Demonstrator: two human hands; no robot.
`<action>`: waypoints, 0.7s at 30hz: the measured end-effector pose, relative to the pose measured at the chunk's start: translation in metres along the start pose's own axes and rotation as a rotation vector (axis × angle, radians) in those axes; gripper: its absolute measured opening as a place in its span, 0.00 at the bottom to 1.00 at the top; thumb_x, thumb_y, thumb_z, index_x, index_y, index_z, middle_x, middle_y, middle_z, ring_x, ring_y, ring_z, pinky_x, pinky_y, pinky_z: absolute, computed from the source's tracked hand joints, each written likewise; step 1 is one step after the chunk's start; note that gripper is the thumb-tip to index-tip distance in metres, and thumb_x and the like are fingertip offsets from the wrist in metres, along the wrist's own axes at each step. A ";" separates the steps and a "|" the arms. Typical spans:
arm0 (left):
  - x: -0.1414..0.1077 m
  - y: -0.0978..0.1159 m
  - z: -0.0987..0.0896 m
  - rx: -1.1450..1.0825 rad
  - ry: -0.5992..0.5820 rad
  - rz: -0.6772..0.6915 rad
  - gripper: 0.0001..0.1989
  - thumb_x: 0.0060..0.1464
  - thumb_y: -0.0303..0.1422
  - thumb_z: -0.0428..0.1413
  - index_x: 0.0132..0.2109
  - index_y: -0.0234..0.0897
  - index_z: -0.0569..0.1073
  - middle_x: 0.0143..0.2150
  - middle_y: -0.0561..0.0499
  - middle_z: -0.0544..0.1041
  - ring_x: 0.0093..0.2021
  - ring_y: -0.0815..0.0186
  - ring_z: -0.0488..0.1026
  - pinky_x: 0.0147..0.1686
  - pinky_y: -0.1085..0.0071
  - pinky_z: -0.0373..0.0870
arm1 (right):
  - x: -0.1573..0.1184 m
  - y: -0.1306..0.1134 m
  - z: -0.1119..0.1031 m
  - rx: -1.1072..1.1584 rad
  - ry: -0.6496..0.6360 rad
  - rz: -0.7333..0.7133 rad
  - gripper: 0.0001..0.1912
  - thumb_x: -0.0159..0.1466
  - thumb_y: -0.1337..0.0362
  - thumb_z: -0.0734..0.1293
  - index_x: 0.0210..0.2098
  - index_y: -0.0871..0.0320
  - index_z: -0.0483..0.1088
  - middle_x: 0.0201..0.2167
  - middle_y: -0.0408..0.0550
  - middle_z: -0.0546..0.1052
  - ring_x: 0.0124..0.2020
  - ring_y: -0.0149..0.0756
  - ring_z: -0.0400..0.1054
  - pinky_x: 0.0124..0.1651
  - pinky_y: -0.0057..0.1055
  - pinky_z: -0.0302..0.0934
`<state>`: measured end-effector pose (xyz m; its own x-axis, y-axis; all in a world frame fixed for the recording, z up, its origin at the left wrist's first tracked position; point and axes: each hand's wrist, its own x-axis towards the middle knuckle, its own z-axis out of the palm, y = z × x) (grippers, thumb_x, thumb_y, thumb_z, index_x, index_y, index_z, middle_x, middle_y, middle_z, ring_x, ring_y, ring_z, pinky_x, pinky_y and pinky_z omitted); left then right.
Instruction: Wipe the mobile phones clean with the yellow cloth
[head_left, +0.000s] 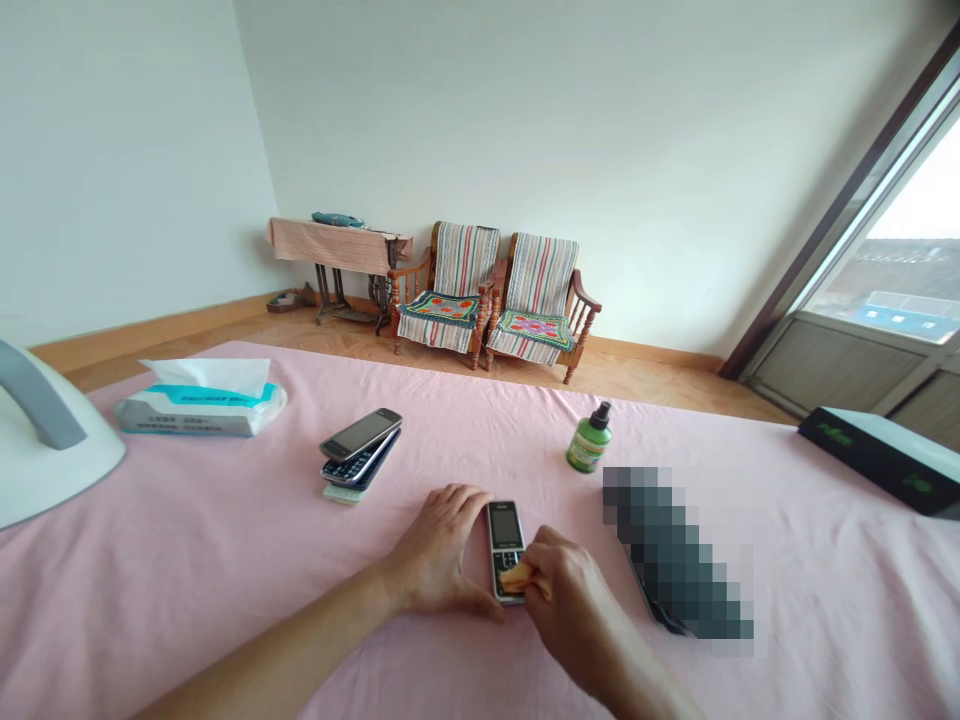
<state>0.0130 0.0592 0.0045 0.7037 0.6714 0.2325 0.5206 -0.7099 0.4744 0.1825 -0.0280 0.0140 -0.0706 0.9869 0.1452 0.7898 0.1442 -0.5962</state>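
Observation:
A keypad mobile phone (505, 526) with a black face and silver edges lies flat on the pink cloth in front of me. My left hand (435, 550) steadies it, fingers at its top left corner and thumb by its lower end. Pinched in my right hand (562, 590) is a small yellow-orange cloth (517, 577), pressed against the lower keys. Part of the keypad is hidden under this cloth and my fingers. Ahead and to the right stands a green spray bottle (589, 443) with a black nozzle.
Left of my hands, a grey phone (362, 434) rests tilted on a dark keypad phone (362, 469), with something pale beneath. Farther left are a tissue pack (199, 410) and a white-grey appliance (45, 440). At right lie a pixelated dark object (675, 560) and a black box (877, 460).

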 end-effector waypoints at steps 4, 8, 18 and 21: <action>-0.001 -0.002 0.003 0.008 0.031 0.035 0.44 0.31 0.48 0.67 0.56 0.39 0.62 0.54 0.43 0.68 0.53 0.49 0.64 0.55 0.56 0.58 | -0.001 -0.007 0.009 0.060 -0.003 -0.070 0.12 0.52 0.81 0.60 0.22 0.59 0.66 0.29 0.44 0.69 0.30 0.29 0.64 0.31 0.24 0.50; -0.001 -0.004 0.004 0.026 0.028 0.038 0.44 0.31 0.50 0.66 0.56 0.39 0.62 0.54 0.44 0.68 0.52 0.49 0.64 0.54 0.55 0.59 | 0.004 -0.006 0.000 0.105 0.062 -0.056 0.12 0.52 0.81 0.60 0.25 0.59 0.68 0.27 0.42 0.68 0.28 0.29 0.64 0.31 0.24 0.51; -0.003 -0.006 0.007 0.027 0.033 0.028 0.45 0.31 0.51 0.66 0.56 0.40 0.61 0.53 0.43 0.68 0.52 0.48 0.64 0.53 0.54 0.59 | -0.004 0.000 -0.004 0.135 -0.033 -0.163 0.14 0.55 0.83 0.59 0.24 0.60 0.67 0.30 0.44 0.67 0.30 0.28 0.64 0.32 0.23 0.53; -0.002 -0.006 0.007 0.017 0.048 0.044 0.44 0.32 0.51 0.65 0.55 0.38 0.62 0.53 0.43 0.68 0.52 0.49 0.64 0.53 0.55 0.59 | -0.013 0.002 -0.002 0.159 -0.072 -0.210 0.14 0.58 0.82 0.59 0.27 0.59 0.69 0.31 0.44 0.67 0.31 0.28 0.64 0.34 0.22 0.55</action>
<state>0.0119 0.0609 -0.0052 0.7023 0.6485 0.2937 0.4981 -0.7423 0.4482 0.1862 -0.0411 0.0123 -0.2703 0.9360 0.2256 0.6484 0.3502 -0.6760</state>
